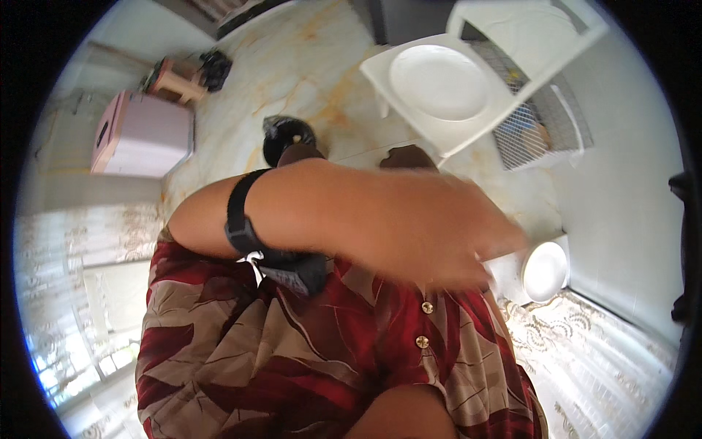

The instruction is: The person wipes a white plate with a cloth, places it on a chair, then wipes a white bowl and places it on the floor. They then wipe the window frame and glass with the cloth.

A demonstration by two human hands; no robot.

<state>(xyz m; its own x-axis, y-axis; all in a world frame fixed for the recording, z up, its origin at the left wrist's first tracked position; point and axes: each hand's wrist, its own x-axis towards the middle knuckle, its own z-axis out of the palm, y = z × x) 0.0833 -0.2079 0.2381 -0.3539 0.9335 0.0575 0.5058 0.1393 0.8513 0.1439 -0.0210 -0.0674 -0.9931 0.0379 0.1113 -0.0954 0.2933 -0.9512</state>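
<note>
My left forearm reaches across from the left in front of my body, and my left hand (455,230) is at the right, blurred. Its fingers point right and down, and I cannot tell whether they hold anything. A black strap (237,211) circles this arm, with a dark box-shaped device (299,274) below it. My right hand is out of sight; only a sliver of skin, apparently my right arm, shows beside the garment. Under the left arm is my red and beige patterned garment (307,351) with gold-coloured buttons (422,342).
A white plastic chair (449,134) bears a round white dish (439,82). Beside it sits a wire-mesh container (524,137). A black-lined bin (282,142) stands near my feet on the marbled floor (307,66). Leftward are a pink box (151,134) and a plastic stool (178,82).
</note>
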